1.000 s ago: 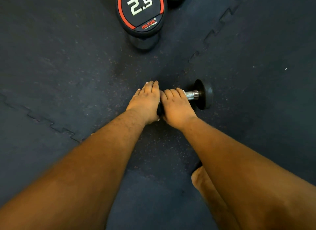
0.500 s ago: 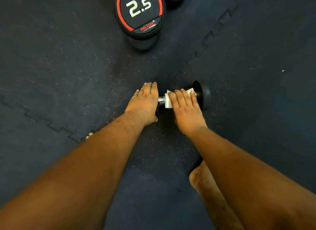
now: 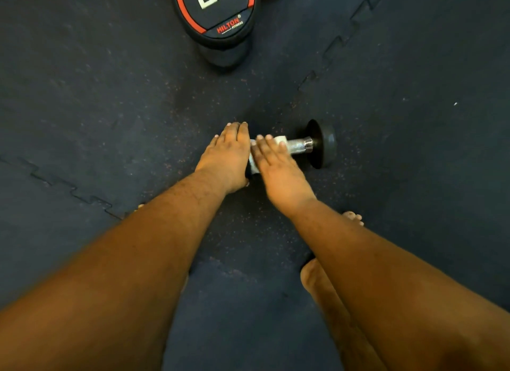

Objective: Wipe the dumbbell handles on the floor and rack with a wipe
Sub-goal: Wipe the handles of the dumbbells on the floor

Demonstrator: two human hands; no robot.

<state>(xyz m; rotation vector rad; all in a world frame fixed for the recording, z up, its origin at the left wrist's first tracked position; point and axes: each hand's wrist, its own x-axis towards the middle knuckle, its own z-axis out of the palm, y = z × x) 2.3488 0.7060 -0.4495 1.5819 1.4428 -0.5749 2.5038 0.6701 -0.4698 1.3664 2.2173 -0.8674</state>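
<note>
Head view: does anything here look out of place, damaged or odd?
Nothing stands out. The small dumbbell lies flat on the floor mat, the right hand presses the wipe on its handle, and the 2.5 dumbbell sits apart.

Knurled, shiny silver metal handle (image 3: 296, 145) on the small dumbbell, its round black end (image 3: 323, 144) matt rubber; white wipe (image 3: 255, 161) looks like soft paper; dark speckled floor mat (image 3: 110, 108) rough, matt rubber
</note>
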